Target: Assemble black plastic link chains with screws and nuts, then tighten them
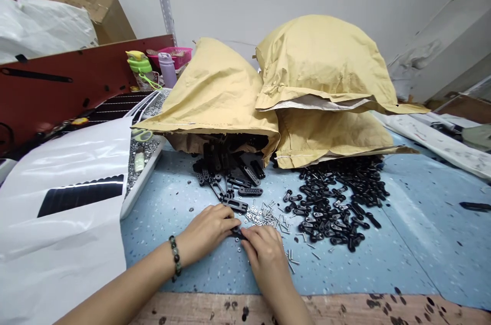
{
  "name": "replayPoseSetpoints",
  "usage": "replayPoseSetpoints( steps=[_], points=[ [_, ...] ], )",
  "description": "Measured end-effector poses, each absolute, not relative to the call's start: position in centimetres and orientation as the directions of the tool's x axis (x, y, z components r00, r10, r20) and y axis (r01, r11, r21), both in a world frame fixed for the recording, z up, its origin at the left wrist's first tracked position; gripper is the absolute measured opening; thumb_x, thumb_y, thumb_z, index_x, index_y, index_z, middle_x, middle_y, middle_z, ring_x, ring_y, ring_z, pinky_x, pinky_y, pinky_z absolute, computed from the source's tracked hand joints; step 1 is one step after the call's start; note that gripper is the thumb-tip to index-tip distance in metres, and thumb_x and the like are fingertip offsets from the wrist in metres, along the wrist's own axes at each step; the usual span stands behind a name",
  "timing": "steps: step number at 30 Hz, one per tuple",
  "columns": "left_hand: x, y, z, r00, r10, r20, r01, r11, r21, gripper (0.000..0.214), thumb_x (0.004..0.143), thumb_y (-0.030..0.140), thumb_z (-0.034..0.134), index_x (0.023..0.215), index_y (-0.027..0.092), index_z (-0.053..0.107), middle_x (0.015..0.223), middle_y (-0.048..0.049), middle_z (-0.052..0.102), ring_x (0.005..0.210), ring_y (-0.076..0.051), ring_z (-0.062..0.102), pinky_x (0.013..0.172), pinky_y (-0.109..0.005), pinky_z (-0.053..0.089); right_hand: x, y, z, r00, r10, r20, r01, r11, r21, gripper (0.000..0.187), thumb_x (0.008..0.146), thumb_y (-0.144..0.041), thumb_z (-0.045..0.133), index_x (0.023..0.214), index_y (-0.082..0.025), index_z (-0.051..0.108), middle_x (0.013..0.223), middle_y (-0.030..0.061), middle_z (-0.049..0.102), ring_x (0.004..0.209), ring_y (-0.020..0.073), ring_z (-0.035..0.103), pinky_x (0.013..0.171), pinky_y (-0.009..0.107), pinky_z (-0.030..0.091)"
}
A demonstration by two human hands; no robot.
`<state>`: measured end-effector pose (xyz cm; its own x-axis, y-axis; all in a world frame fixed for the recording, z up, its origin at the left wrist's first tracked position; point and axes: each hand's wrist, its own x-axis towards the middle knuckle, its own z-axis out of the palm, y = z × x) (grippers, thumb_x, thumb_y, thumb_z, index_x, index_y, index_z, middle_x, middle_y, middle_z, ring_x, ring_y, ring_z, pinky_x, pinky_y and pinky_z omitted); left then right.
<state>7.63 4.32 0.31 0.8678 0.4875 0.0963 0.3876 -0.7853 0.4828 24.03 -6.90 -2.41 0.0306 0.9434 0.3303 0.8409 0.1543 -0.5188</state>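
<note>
The black part (237,233) sits pinched in left hand (204,229) and right hand (265,253). Two-handed manipulating, I'd judge; the next move calls for steadiness.

The held part (237,233) is black and the mat (345,274) light blue with white flecks. Clockwise from that part, the sacks (226,90) are tan-yellow at twelve and one o'clock, the screws (273,219) silver at two, the bracelet (176,256) mottled green and black at eight, the sheet (76,253) white at nine, the panel (46,100) dark red at ten, the bottle (167,70) lilac at eleven.
</note>
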Motion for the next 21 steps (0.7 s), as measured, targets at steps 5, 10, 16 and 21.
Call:
replayPoseSetpoints(
  steps=[5,10,16,21],
  points=[
    [7.2,4.9,0.0,0.865,0.493,0.093,0.404,-0.794,0.454,0.024,0.096,0.025,0.044,0.108,0.026,0.065,0.093,-0.0038,0.061,0.086,-0.02,0.054,0.076,-0.032,0.041,23.6,-6.4,-2.3,0.05,0.948,0.314,0.843,0.129,-0.522,0.021,0.087,-0.015,0.055,0.104,-0.024,0.065,0.087,0.0047,0.065,0.083,0.0227,0.054,0.075,0.039,0.044],
    [6.8,4.0,0.3,0.872,0.485,0.066,0.419,-0.809,0.413,0.026,0.096,0.021,0.043,0.107,0.026,0.065,0.09,-0.0042,0.061,0.084,-0.021,0.054,0.076,-0.034,0.041,23.9,-5.4,-1.3,0.092,0.95,0.3,0.797,0.111,-0.594,0.019,0.089,-0.021,0.055,0.105,-0.022,0.064,0.099,0.0075,0.061,0.092,0.0239,0.053,0.081,0.04,0.045],
    [4.5,2.4,1.8,0.804,0.593,0.046,0.486,-0.7,0.523,0.041,0.089,0.03,0.056,0.13,0.028,0.051,0.114,-0.0075,0.061,0.106,-0.028,0.053,0.095,-0.045,0.037,24.5,-1.6,-0.4,0.126,0.95,0.286,0.805,0.07,-0.588,0.035,0.084,-0.014,0.056,0.117,-0.023,0.061,0.103,0.0089,0.065,0.1,0.0284,0.053,0.089,0.046,0.042],
    [5.6,3.4,2.8,0.514,0.858,-0.013,0.402,-0.227,0.887,0.045,0.09,0.047,0.046,0.13,0.027,0.049,0.133,-0.0076,0.051,0.122,-0.027,0.045,0.1,-0.04,0.038,24.1,-2.2,1.2,0.056,0.966,0.251,0.571,0.175,-0.802,0.025,0.092,-0.024,0.049,0.112,-0.024,0.064,0.104,0.0039,0.068,0.093,0.0186,0.062,0.078,0.029,0.05]
  ],
)
